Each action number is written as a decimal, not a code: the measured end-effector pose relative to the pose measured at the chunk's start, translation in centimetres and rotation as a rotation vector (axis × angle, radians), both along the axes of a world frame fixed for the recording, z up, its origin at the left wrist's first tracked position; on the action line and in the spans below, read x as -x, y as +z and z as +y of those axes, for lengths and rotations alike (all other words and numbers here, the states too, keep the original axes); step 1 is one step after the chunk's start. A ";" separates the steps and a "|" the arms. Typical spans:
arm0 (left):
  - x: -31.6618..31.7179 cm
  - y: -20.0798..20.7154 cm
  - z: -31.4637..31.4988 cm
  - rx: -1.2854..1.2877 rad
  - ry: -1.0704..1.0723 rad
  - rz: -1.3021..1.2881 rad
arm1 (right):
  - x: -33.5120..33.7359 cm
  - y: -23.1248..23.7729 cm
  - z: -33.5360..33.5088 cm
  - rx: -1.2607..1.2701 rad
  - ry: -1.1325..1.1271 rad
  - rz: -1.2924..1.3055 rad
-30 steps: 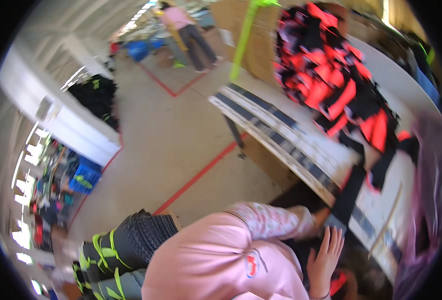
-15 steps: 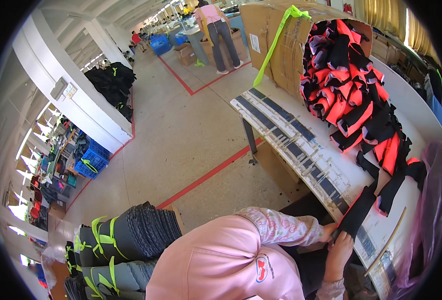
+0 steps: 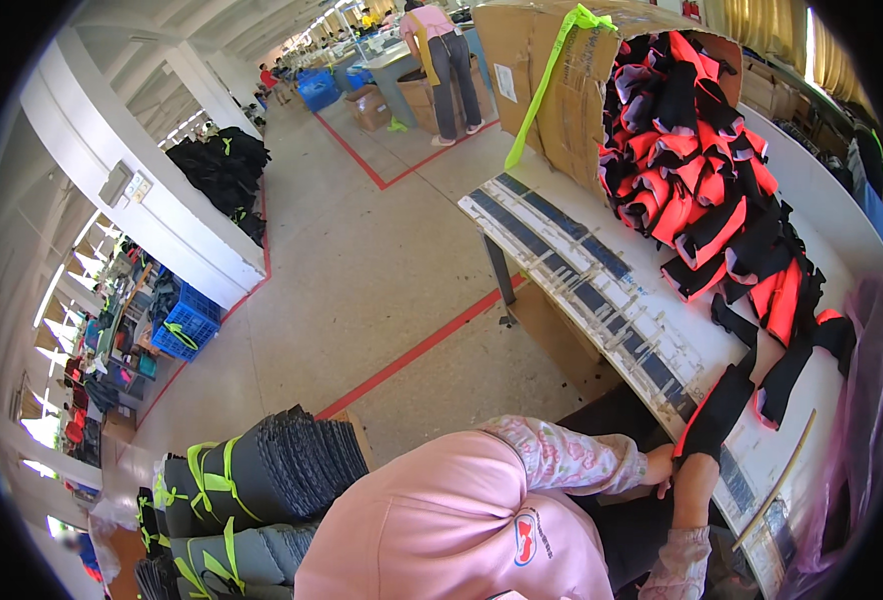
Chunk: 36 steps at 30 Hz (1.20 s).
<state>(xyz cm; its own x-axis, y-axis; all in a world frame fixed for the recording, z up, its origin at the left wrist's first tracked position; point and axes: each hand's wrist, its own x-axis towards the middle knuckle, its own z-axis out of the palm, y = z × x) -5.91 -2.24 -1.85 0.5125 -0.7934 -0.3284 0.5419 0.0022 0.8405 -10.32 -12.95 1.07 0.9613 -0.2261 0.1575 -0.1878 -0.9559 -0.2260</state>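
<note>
A black fabric sleeve (image 3: 719,412) with a coral-red edge lies across the near edge of the white table, its lower end at my hands. My left hand (image 3: 660,467) is closed at the left corner of that end, fingers bent and partly hidden. At the same end is my right hand (image 3: 697,478); its fingers go out of sight under or inside the cloth. Past the sleeve, more black and coral-red fabric sleeves (image 3: 697,215) spill from a tipped cardboard box (image 3: 547,95). One black sleeve (image 3: 787,385) lies just right of the one I handle.
The white table (image 3: 652,300) has dark tape strips along its edge. A thin stick (image 3: 777,480) and purple plastic film (image 3: 852,430) are at its right. Bundles of dark sheets (image 3: 262,470) tied with lime strips stand at my left. A person (image 3: 442,70) stands farther off.
My right hand has shifted from on top of the sleeve's near end so that its fingers are now hidden by the cloth. The sleeve has moved slightly up the table.
</note>
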 end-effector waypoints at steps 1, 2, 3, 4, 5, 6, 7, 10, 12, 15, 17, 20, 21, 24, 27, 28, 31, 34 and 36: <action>0.1 -0.4 0.0 0.007 0.006 0.032 | 0.2 0.5 0.1 0.013 0.053 0.047; 0.2 -0.9 -0.1 0.007 0.006 0.033 | 0.3 1.0 0.4 0.025 0.107 0.093; 0.2 -1.4 -0.3 0.036 0.005 0.081 | 0.3 1.4 0.8 0.025 0.107 0.094; 0.3 -2.1 -0.5 0.064 0.002 0.129 | 0.4 1.7 1.2 -0.014 0.089 0.102; 0.3 -3.5 -0.7 0.066 0.003 0.131 | 0.5 1.8 1.5 -0.052 0.074 0.110; 0.2 -5.3 -1.3 0.088 0.025 0.152 | 0.6 1.6 1.5 -0.050 0.074 0.112; 0.2 -6.8 -1.6 0.110 0.047 0.173 | 0.7 1.2 1.6 -0.050 0.070 0.096; 0.4 -8.0 -2.2 0.104 0.068 0.171 | 0.7 0.4 1.4 -0.069 0.058 0.053; 0.2 -9.2 -2.3 0.120 0.056 0.155 | 0.7 0.5 1.5 -0.085 0.062 0.025; 0.1 -9.2 -2.3 0.115 0.035 0.123 | 0.8 0.8 1.6 -0.098 0.088 0.086; 0.2 -8.0 -2.1 0.092 0.020 0.109 | 0.9 0.7 1.7 -0.089 0.085 0.026; 0.0 -6.6 -1.8 0.081 0.027 0.150 | 1.3 1.6 1.2 -0.117 0.118 0.289; 0.0 -6.8 -2.1 0.186 0.060 0.150 | 1.4 2.4 1.2 -0.120 0.118 0.290; -0.5 -13.4 -3.5 0.326 0.051 0.123 | 2.2 4.5 2.2 -0.152 0.115 0.244; -1.2 -16.8 -5.5 0.386 0.094 0.005 | 1.6 3.3 3.0 -0.138 0.093 0.174; -1.3 -17.1 -5.7 0.412 0.117 -0.098 | 1.7 2.1 2.9 -0.084 0.090 0.122; -0.6 -14.8 -5.4 0.413 0.220 -0.010 | 1.8 1.6 2.9 -0.075 0.079 0.113; 0.7 -8.2 -3.4 0.221 0.111 0.221 | 2.5 1.0 2.2 -0.230 -0.013 0.096; -0.5 -12.9 -2.6 0.313 0.015 0.191 | 1.9 -0.1 3.3 -0.322 0.020 0.044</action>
